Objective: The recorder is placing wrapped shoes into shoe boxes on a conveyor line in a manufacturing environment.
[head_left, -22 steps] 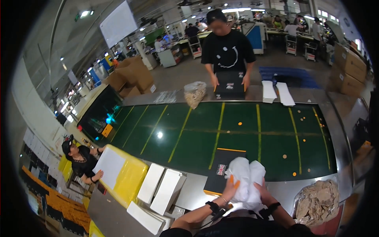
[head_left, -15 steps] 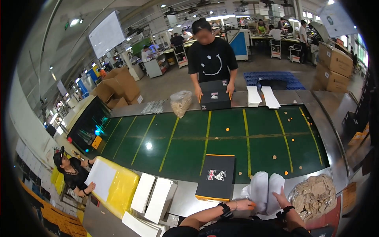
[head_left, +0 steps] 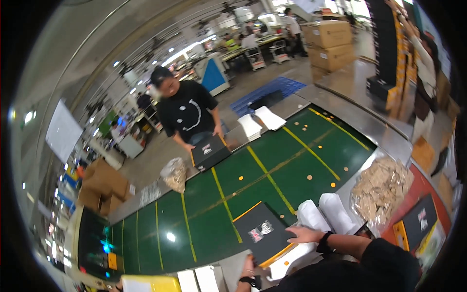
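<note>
A black box (head_left: 262,232) with an orange lower edge and a flag print on its lid lies at the near edge of the green conveyor belt. My right hand (head_left: 305,234) grips its right side, fingertips over the lid's edge. At the near left corner, my left hand (head_left: 247,268) holds the same box, its fingers partly hidden. Just beyond my right hand are two white wrapped bundles, the left bundle (head_left: 312,216) and the right bundle (head_left: 337,214), standing side by side and untouched.
Across the green belt (head_left: 194,219) a person holds another black box (head_left: 210,152). A clear bag of brown pieces (head_left: 382,190) lies to my right, beside a further black box (head_left: 419,221). White stacks (head_left: 250,127) sit on the far rim; a yellow-wrapped pack (head_left: 151,283) is at near left.
My right hand has left the white bundle and moved to the black box's right side. My left hand has come to its near left corner. The view has turned right and tilted.
</note>
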